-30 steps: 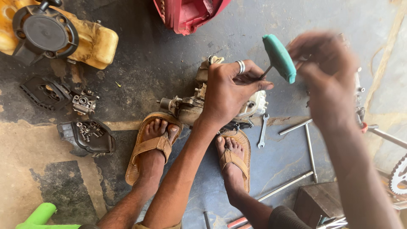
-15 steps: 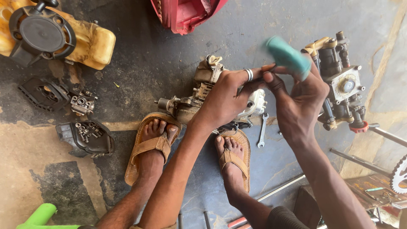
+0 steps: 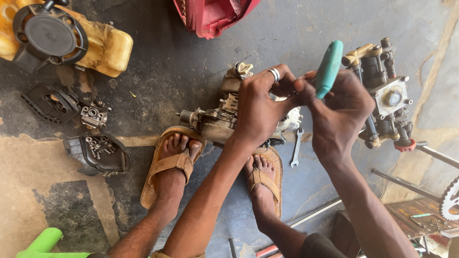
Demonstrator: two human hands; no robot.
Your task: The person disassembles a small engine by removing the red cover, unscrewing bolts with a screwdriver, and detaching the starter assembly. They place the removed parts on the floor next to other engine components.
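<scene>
A small grey engine block [image 3: 215,122] lies on the floor between my two sandalled feet. My left hand [image 3: 260,107], a ring on one finger, rests on top of the engine with its fingers curled near the tool's shaft. My right hand [image 3: 337,112] grips a T-handle tool with a teal grip [image 3: 329,69], held upright just to the right of the left hand. The tool's tip is hidden behind my fingers.
A pump assembly [image 3: 385,98] stands to the right. A small spanner [image 3: 296,148] lies by my right foot. At left are a yellow fuel tank with black cover [image 3: 62,38], a carburettor [image 3: 94,114] and a black cover holding screws [image 3: 98,152]. Metal rods [image 3: 406,184] lie at lower right.
My right hand came down and left with the teal tool, meeting my left hand over the engine. The handle turned from sideways to nearly upright.
</scene>
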